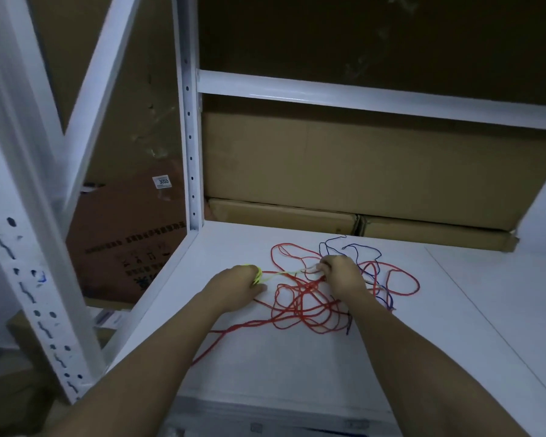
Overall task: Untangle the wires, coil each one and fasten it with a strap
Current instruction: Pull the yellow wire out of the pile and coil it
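A head-worn camera looks down on a white shelf (297,367) inside a white metal rack. At far left a perforated upright (22,279) leans across the frame; beyond it a brown printed carton (120,257) sits lower down, past the shelf's left edge, which runs diagonally from the near left up to a second upright (189,146) at the back corner.

The left hand (240,285) rests near that left edge, fingers curled round a small coil of yellow-green wire (258,274). One strand of this wire runs taut and nearly level, left to right, to the right hand (341,274), which pinches it at the fingertips. The two hands are near each other, both forearms reaching in from the near edge.

Under and around the right hand lies a loose tangle of red wire (303,307), spread wider than it is deep; one red tail trails off toward the near left and over the shelf's left edge. Thin blue wire (356,250) loops behind and to the right of the red.

Bare white surface lies in front of the tangle and to its right, where a seam crosses the shelf. Behind, cardboard boxes (360,171) close off the back under a white crossbeam (360,96).
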`<state>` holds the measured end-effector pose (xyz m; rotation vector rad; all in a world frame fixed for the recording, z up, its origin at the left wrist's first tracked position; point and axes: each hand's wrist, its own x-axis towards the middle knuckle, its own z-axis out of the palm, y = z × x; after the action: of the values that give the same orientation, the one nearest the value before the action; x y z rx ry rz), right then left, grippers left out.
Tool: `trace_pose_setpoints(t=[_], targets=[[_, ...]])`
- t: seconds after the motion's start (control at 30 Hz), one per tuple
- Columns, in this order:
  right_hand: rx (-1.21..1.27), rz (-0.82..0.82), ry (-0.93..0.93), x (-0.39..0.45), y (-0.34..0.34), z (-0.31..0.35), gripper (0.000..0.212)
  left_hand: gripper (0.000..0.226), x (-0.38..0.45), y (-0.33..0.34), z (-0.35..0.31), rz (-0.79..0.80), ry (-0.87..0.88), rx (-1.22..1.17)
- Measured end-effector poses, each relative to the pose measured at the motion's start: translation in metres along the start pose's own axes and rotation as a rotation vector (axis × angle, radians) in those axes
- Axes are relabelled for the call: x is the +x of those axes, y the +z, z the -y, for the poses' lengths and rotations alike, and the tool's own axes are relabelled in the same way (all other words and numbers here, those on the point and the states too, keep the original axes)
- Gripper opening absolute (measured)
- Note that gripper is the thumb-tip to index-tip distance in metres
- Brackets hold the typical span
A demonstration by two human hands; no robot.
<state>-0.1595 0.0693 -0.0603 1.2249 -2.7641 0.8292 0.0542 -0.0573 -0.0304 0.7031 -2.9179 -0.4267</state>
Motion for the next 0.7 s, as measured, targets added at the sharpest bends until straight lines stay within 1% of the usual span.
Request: trace_pose_setpoints(t=[0.17,0.27,0.3,0.37,0.43,0.47,0.5,0.57,0.6,0.63,0.7], targets=[[0.051,-0.169,-0.03,0.001,-0.013,-0.021,0.027,0.026,0.024,0.016,-0.021,-0.152,0.027,0.004],[0.114,-0.163,-0.034,0.012,-0.031,-0.019,0.028,0.031,0.035,0.014,-0.03,-0.262,0.039,-0.052],[0.166,-0.194,-0.027,0.016,-0.043,-0.012,0.028,0.034,0.038,0.01,-0.032,-0.291,0.042,-0.1],[0.345,-0.352,-0.062,0.029,-0.07,0.01,0.027,0.038,0.043,-0.005,-0.036,-0.332,0.076,-0.264],[0.53,-0.527,-0.123,0.036,-0.097,0.036,0.022,0.037,0.047,-0.025,-0.043,-0.351,0.141,-0.469],[0.548,-0.565,-0.14,0.039,-0.106,0.046,0.022,0.034,0.047,-0.036,-0.048,-0.353,0.17,-0.551],[0.499,-0.554,-0.156,0.042,-0.114,0.053,0.023,0.032,0.047,-0.046,-0.051,-0.351,0.18,-0.605],[0.303,-0.41,-0.15,0.051,-0.127,0.062,0.025,0.033,0.048,-0.062,-0.053,-0.355,0.177,-0.661],[0.259,-0.381,-0.155,0.054,-0.136,0.068,0.026,0.033,0.048,-0.069,-0.052,-0.356,0.176,-0.679],[0.281,-0.415,-0.181,0.056,-0.146,0.075,0.026,0.034,0.048,-0.076,-0.052,-0.361,0.175,-0.69],[0.451,-0.571,-0.256,0.056,-0.164,0.094,0.02,0.033,0.047,-0.09,-0.053,-0.407,0.181,-0.722]])
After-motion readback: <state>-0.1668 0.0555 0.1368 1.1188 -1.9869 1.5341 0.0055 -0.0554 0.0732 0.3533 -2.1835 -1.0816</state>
